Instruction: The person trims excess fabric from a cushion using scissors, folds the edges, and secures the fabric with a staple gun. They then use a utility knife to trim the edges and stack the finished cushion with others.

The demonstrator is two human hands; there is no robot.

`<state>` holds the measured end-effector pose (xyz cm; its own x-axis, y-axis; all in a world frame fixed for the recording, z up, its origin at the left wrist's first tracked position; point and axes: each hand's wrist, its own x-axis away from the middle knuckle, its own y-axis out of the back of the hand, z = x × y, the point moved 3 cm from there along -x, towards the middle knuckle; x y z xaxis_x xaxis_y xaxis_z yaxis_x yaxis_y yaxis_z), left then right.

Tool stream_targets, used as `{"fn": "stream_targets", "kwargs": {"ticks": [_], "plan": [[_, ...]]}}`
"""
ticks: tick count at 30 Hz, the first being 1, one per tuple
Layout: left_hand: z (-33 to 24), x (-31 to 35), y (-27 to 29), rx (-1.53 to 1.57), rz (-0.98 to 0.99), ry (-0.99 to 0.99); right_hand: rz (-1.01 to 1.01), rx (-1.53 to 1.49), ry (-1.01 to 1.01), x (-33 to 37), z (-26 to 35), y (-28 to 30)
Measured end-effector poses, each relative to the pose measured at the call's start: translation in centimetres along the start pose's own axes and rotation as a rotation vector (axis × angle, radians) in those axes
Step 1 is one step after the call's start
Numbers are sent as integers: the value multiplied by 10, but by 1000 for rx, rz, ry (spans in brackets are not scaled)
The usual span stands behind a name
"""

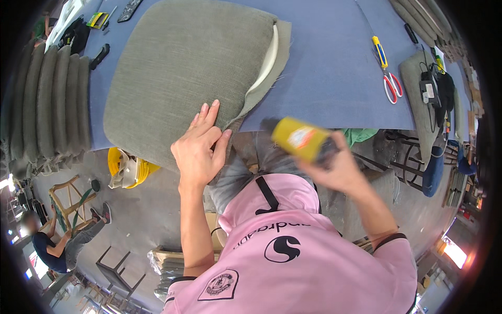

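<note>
A grey-green upholstered seat cushion (183,63) lies on the blue table, overhanging its near edge. Along its right side the cover gapes, showing white padding (267,65) above a loose fabric flap (275,73). My left hand (201,144) rests on the cushion's near right edge, fingers stretched over the fabric and thumb beside the flap's end. To the right, just off the table edge, my right hand (337,167) is closed around a yellow-and-black object (300,138) with a pale label. Motion blurs it, so its exact kind cannot be made out. It is apart from the cushion.
On the blue table (329,68) lie red-handled scissors (392,87) and a yellow-handled screwdriver (380,52). Stacked cushions (47,99) stand at the left. A yellow bucket (140,172) sits below the table edge. Another person (49,246) works by a wooden chair frame (68,201).
</note>
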<state>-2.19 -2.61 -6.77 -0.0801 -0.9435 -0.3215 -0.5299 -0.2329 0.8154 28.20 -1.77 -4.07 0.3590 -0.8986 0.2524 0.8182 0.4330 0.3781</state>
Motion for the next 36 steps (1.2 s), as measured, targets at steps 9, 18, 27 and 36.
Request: {"fn": "stream_targets", "kwargs": {"ticks": [9,18,27,36], "plan": [[4,-4,-2,59,27,67,176,49,80,-19,3,-77],[13,0,-14,74,-1,41,226,134,-129,-35,16,-80],[4,10,28,85,64,-120,4,184,157,-25,10,-43],[5,-2,58,125,57,8,-578,903,83,-17,-48,96]]}}
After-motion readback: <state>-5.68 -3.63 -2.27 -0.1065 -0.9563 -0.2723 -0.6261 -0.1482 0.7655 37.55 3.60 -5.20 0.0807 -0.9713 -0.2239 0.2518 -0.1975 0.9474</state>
